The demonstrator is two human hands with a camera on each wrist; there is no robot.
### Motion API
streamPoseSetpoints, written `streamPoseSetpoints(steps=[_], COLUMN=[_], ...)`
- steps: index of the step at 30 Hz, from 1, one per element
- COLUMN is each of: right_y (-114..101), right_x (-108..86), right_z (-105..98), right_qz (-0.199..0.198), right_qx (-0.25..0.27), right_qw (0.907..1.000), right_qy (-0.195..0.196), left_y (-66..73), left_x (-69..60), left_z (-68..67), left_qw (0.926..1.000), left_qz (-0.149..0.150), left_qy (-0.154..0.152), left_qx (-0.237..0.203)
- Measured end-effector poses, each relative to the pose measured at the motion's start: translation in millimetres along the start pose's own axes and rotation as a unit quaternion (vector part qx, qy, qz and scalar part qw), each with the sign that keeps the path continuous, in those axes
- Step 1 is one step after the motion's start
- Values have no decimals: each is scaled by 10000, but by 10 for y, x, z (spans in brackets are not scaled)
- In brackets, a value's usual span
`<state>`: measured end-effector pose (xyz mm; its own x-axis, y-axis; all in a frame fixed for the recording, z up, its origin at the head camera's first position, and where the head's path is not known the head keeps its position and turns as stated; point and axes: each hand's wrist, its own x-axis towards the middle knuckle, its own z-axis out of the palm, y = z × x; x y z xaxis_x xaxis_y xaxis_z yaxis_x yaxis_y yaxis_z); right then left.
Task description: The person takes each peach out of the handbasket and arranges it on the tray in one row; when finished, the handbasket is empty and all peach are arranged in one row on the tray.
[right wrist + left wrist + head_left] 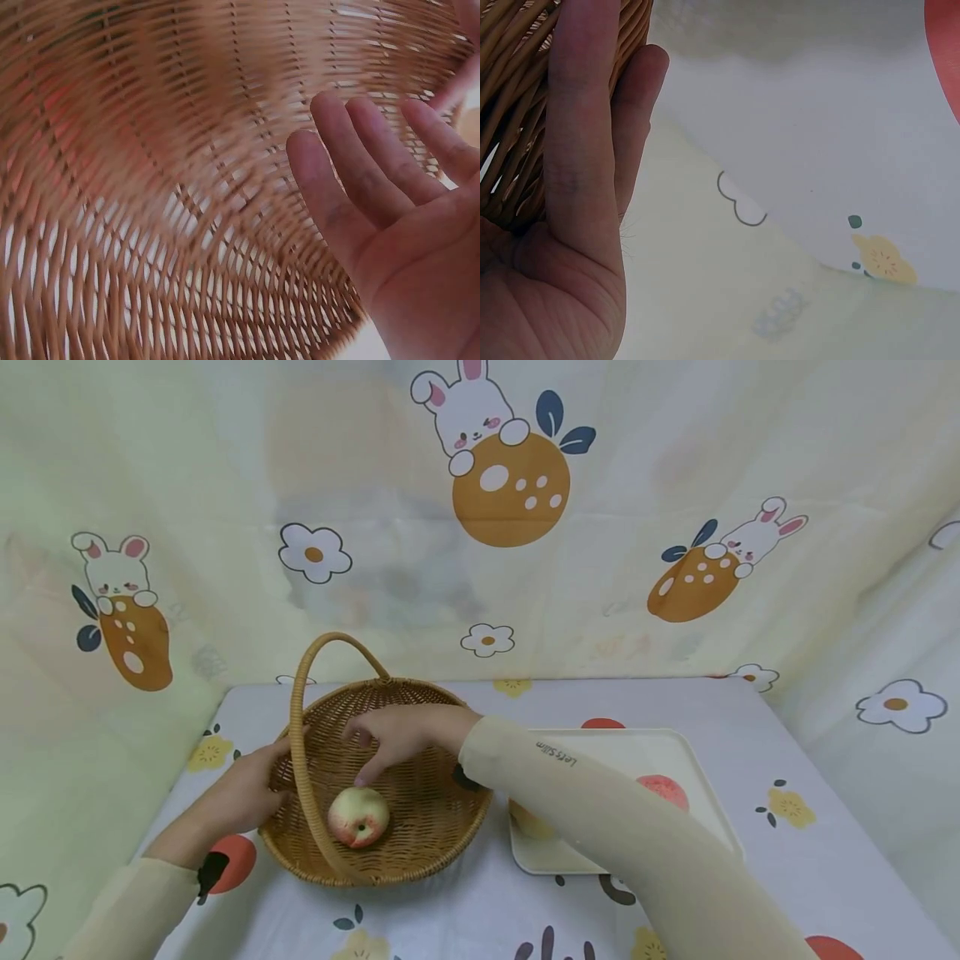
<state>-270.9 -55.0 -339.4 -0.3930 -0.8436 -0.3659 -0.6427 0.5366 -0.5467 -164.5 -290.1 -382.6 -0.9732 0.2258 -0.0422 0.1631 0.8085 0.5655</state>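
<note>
A brown wicker basket (427, 827) with a tall arched handle stands on the table, left of the middle. At its left side, my left hand (243, 789) holds the rim, with the thumb on the inner side. The left wrist view shows long fingers lying along the outer weave. One yellow and pink peach (358, 817) lies in the basket. Just above that peach is my right hand (401, 739), reaching in from the right with its fingers spread and loosely bent. Nothing shows in its grasp; in the right wrist view its fingers (360, 165) are apart from the weave.
A white tray (637, 743) lies right of the basket, partly hidden under the right sleeve (600, 802). On it show a pinkish-red round item (663, 791) and a yellowish item (531, 822). A patterned cloth covers the table (750, 752), and printed curtains hang behind and beside it.
</note>
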Motion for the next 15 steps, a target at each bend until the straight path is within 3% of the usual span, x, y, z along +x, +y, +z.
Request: streamPoseSetpoints(steps=[7,15], right_y=[-21,-106], right_x=[113,146], right_z=[142,280], right_qz=[127,1079], right_qx=[52,120], right_qw=[9983,9915], right_qy=[-564,-721], left_y=[8,-7], left_x=[3,-11], left_z=[19,14], left_qw=[10000,10000], left_qz=[42,-3], left_qy=[46,57], left_qx=[-4,-51])
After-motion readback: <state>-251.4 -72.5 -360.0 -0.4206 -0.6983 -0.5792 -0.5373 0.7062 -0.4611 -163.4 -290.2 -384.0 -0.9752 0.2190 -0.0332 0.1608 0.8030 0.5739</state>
